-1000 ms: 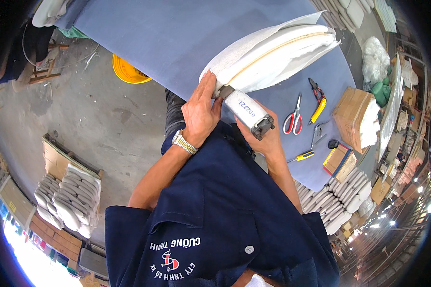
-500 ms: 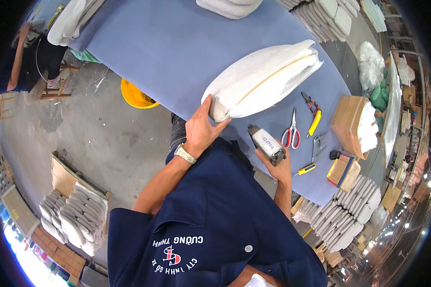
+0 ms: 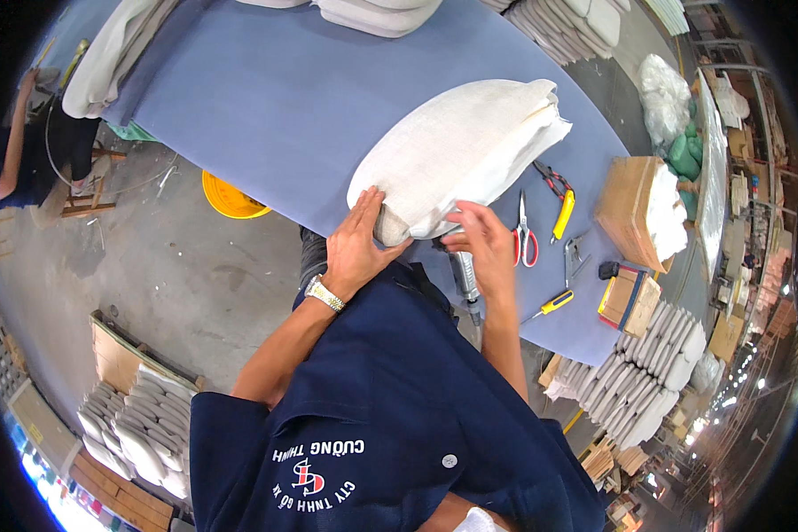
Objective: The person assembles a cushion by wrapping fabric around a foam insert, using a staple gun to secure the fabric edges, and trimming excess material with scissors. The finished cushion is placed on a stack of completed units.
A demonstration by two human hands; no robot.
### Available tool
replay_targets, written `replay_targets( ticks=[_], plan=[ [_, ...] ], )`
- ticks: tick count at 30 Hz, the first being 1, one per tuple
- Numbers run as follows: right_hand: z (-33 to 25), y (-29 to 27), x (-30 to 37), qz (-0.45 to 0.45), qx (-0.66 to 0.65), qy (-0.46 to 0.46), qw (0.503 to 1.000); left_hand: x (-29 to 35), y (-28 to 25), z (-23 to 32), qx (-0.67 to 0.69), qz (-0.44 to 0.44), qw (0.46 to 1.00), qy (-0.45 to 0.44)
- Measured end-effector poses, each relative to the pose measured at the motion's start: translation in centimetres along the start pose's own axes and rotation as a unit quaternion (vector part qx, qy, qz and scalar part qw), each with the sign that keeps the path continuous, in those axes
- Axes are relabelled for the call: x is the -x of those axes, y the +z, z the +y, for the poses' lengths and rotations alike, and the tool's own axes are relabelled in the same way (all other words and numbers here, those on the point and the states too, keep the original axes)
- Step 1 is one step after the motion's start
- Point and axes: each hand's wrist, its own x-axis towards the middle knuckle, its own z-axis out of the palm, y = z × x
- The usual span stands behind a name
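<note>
A pale, fabric-covered seat cushion (image 3: pixel 452 146) lies on the blue-grey tabletop (image 3: pixel 275 106), its loose cloth edge toward the right. My left hand (image 3: pixel 356 239) grips the near corner, fingers on top and thumb at the lower edge. Close to the cushion's near right side is my right hand (image 3: pixel 486 241), slightly blurred, its fingers apart and bent with nothing in them. A grey staple gun (image 3: pixel 465 277) rests at the table's near edge, partly hidden by that hand. To the right lie red-handled scissors (image 3: pixel 525 244).
Pliers (image 3: pixel 554 180), a yellow cutter (image 3: pixel 563 215), a yellow-handled screwdriver (image 3: pixel 554 304) and a metal tool (image 3: pixel 575 262) lie at the right. Beyond stands a cardboard box (image 3: pixel 628 206). A yellow bucket (image 3: pixel 230 197) is on the floor; another person (image 3: pixel 18 151) works far left.
The staple gun has left my right hand and now lies on the table. That hand has moved up to the cushion. The cushion has turned slightly, showing more of its broad face.
</note>
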Motion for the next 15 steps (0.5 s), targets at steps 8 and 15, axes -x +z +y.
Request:
replay_targets(
  ticks=[8, 15],
  plan=[
    [-1.0, 2.7, -1.7, -0.035, 0.028, 0.119, 0.992, 0.6, 0.9, -0.5, -0.004, -0.003, 1.0, 0.02],
    [2.7, 0.6, -2.5, 0.085, 0.113, 0.04, 0.989, 1.6, 1.8, -0.6, -0.004, -0.041, 0.998, 0.049]
  ],
)
